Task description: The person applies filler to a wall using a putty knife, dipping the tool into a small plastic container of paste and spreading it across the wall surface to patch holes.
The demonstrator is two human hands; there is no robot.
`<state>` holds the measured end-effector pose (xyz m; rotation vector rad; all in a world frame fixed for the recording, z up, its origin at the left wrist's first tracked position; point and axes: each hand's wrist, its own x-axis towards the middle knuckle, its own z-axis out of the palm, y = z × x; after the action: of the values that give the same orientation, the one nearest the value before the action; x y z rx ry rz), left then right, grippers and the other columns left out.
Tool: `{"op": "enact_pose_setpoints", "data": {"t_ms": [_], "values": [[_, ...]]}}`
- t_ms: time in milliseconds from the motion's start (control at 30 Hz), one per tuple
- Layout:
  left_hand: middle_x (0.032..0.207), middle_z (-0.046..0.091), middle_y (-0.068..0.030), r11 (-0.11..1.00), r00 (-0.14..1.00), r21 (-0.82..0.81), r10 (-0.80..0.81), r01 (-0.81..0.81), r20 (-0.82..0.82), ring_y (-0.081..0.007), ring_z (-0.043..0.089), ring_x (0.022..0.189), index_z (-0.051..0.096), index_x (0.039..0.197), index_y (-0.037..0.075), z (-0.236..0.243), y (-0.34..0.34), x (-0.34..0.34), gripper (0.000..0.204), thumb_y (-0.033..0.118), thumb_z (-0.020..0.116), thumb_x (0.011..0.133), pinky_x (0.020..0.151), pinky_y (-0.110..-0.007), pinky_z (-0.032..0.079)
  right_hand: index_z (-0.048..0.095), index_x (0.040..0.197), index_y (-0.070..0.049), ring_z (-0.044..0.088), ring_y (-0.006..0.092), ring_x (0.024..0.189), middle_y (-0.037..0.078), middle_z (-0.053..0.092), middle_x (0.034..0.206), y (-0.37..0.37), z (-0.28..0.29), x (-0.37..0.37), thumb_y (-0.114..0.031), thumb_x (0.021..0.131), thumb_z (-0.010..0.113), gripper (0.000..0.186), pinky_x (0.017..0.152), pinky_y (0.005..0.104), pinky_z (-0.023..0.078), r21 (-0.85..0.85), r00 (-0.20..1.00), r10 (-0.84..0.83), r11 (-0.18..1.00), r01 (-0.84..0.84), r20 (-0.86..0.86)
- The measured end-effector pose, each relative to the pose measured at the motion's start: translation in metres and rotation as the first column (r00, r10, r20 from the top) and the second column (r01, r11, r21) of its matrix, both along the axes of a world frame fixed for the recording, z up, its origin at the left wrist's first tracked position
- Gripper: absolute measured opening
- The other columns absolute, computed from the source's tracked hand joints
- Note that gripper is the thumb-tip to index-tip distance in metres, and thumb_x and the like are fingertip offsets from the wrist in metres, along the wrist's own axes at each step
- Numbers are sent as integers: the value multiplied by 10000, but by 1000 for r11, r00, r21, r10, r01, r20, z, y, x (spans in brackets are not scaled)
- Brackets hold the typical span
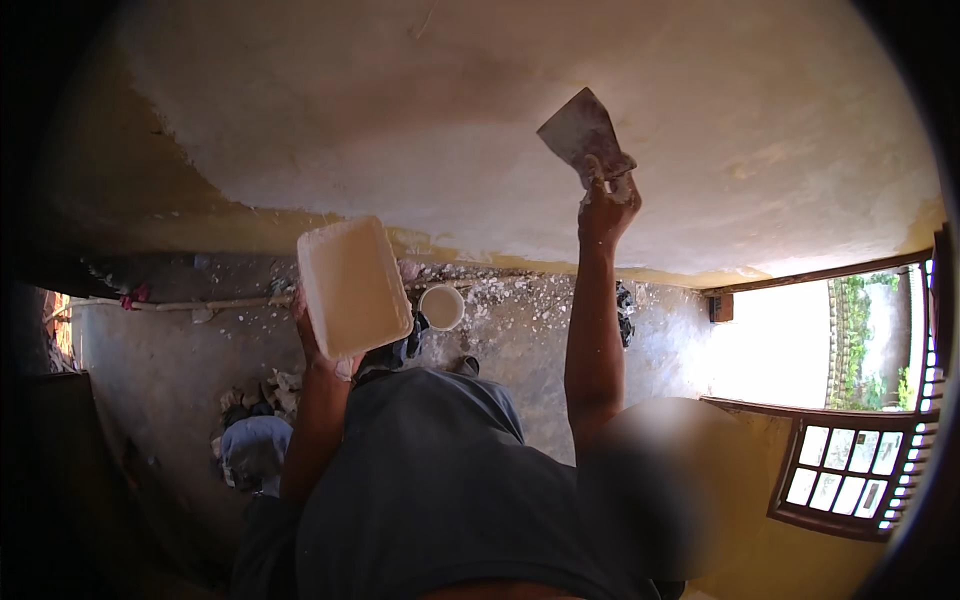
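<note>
My right hand is raised toward the wall and closed on a putty knife with a wide, flat, whitish-smeared blade. The blade is at the pale plastered wall; whether it touches cannot be told. White smears mark the fingers. Lower and to the left, my left hand grips a cream rectangular tub from its outer side and underneath. The tub is tilted so its pale inside faces up; how much filler it holds is unclear. Most of the left fingers are hidden behind it.
A white bucket stands on the grey floor by my feet, amid scattered white flakes. A long pole lies along the wall's foot. Rubble and a bluish bundle are at lower left. A doorway and brown-framed window are at right.
</note>
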<state>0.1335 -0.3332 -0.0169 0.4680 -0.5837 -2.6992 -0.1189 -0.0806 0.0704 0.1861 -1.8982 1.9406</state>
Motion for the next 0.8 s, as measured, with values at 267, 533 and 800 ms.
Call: {"op": "enact_pose_setpoints", "data": {"t_ms": [267, 533, 800], "values": [[1225, 611, -83, 987, 968, -31, -163, 160, -193, -253, 635, 1071, 502, 1358, 128, -27, -16, 10, 556, 535, 418, 989, 835, -416, 570, 657, 1134, 13, 629, 205, 1018, 100, 654, 1075, 18, -86, -37, -44, 923, 658, 218, 836, 311, 512, -508, 991, -135, 855, 104, -24], [1309, 584, -71, 997, 993, 32, -70, 74, -95, -267, 577, 1193, 498, 1383, 126, -9, -1, 3, 565, 520, 430, 984, 992, -459, 490, 687, 942, -128, 629, 247, 966, 34, 666, 1006, 9, -131, -15, -98, 819, 655, 131, 802, 404, 544, 896, 855, 330, 339, 288, -400], [1301, 589, -57, 997, 998, 41, -62, 62, -9, -256, 590, 1177, 510, 1367, 156, -22, -6, 6, 566, 552, 466, 965, 958, -456, 517, 662, 901, -140, 626, 264, 931, 35, 664, 951, 9, -53, -50, -104, 817, 672, 92, 778, 414, 540, 837, 825, 251, 374, 399, -506]]}}
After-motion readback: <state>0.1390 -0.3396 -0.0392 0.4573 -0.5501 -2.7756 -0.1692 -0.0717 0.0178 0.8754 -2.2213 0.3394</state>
